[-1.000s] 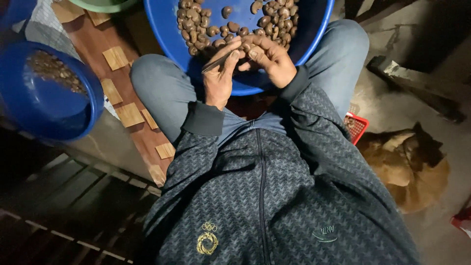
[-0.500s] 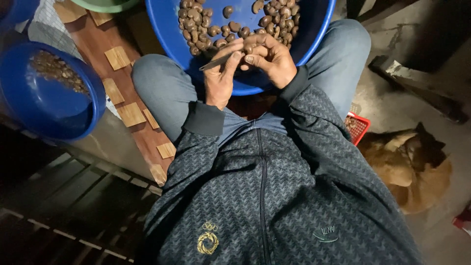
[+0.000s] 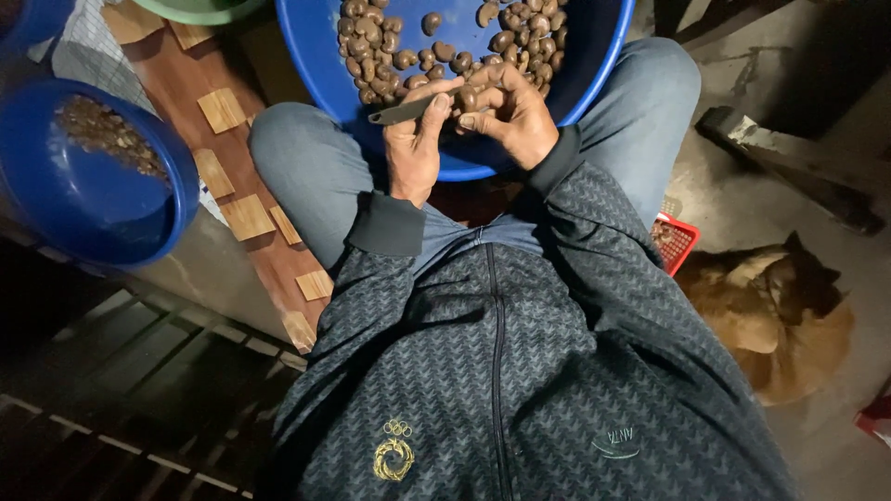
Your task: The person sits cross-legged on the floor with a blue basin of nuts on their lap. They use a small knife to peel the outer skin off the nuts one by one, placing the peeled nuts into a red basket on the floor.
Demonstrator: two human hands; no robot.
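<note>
Dog (image 3: 770,311) now curled (right), nut (image 3: 469,97) between hands, knife (image 3: 404,111) left

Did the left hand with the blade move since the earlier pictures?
No. The left hand and blade sit over the big blue basin's near rim, as before.

We see brown nuts (image 3: 445,46) in a bright blue basin (image 3: 325,65), a second blue bowl (image 3: 56,186), pale blue jeans (image 3: 306,167), a dark zigzag-patterned jacket (image 3: 520,371), and a red basket (image 3: 676,241).
</note>
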